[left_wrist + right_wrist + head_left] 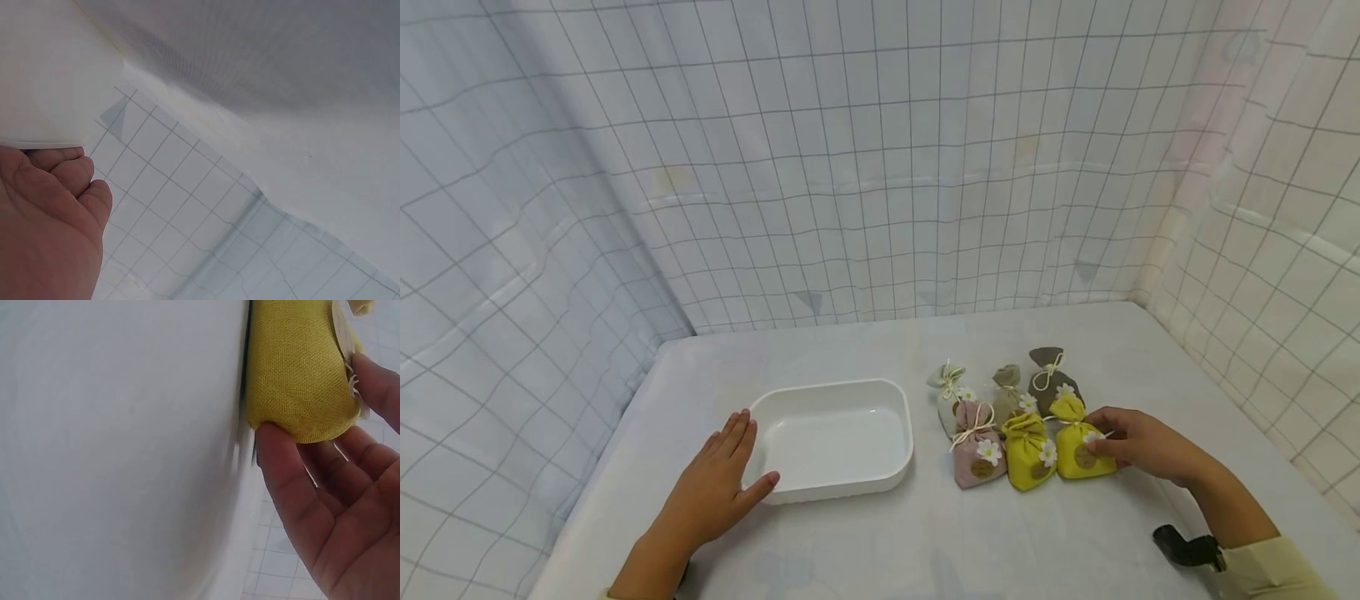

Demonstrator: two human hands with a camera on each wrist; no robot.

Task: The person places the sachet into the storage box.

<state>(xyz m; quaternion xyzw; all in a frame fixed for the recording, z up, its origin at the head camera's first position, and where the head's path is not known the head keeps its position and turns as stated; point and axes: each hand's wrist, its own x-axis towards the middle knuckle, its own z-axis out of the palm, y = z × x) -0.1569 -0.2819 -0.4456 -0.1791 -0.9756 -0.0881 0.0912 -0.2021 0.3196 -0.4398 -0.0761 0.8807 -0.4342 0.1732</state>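
My right hand [1150,442] is at the right-hand yellow drawstring sachet [1082,457], thumb on its front by the white flower and fingers along its right side. The right wrist view shows the yellow cloth [300,375] between thumb and fingers; the sachet lies on the table. Beside it are a second yellow sachet [1026,454] and a pink one [976,442]. Behind stand a dark grey sachet [1051,392], an olive-grey one [1006,398] and a pale one [947,408]. My left hand [711,487], fingers straight, touches the left side of a white rectangular tray [831,486], which holds nothing.
A white cloth covers the table [880,558]. Grid-patterned white curtains [880,167] hang behind it and along both sides. A black wrist-worn device [1187,548] sits at my right wrist. The tray is left of the sachets, with bare tabletop between them.
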